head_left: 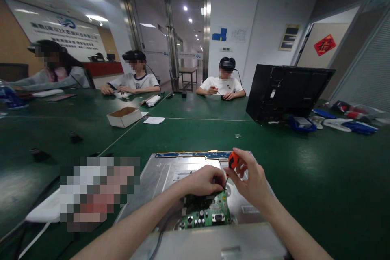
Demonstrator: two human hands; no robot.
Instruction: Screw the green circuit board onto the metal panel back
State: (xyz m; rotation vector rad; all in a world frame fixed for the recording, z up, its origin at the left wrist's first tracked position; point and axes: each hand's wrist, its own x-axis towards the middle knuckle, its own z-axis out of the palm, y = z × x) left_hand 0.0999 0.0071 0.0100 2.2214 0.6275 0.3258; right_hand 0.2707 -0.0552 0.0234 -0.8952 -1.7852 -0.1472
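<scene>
My right hand (pixel 251 174) grips an orange-and-black screwdriver (pixel 233 160) by its handle. The thin shaft slants down toward the upper right corner of a green circuit board (pixel 205 215). Beside the tip, my left hand (pixel 209 179) has its fingers curled together over the board's far edge. Whatever lies between those fingers, if anything, is hidden. The board sits on a silver metal panel (pixel 250 195), and my left forearm covers part of both. Along the panel's far edge runs a narrow blue circuit strip (pixel 191 155).
A black monitor housing (pixel 289 93) stands at the right rear, near blue-and-white gloves (pixel 350 125). A small open carton (pixel 124 118) lies left of centre. Several people sit across the green table (pixel 307 170). A partly blurred-out white item (pixel 45 207) lies left of the panel.
</scene>
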